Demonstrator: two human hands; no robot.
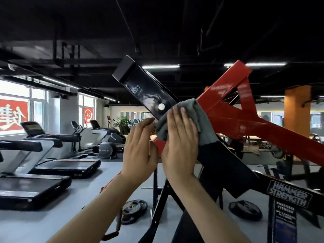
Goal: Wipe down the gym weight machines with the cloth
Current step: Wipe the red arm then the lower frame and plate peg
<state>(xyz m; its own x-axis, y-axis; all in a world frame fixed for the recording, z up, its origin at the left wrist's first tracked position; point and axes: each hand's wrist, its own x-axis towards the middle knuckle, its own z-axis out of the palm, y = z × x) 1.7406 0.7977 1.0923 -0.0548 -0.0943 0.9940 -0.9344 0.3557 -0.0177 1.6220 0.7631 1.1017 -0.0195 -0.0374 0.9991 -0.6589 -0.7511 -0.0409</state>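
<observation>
The right hand (180,141) presses a grey cloth (201,120) flat where the weight machine's black beam (143,88) crosses its red arm (245,118). The left hand (140,148) is just beside it, straight fingertips at the cloth's edge. Farther off, treadmills (52,155) stand at left.

Plain grey cloth (192,118); glossy black beam (145,88) with a white bolt head (161,106); bright red frame arm (245,120) (its paint carries pale reflections). Black label (289,193) bearing white lettering. Background: orange pillar (297,109), red window banner (13,114) with white characters.
</observation>
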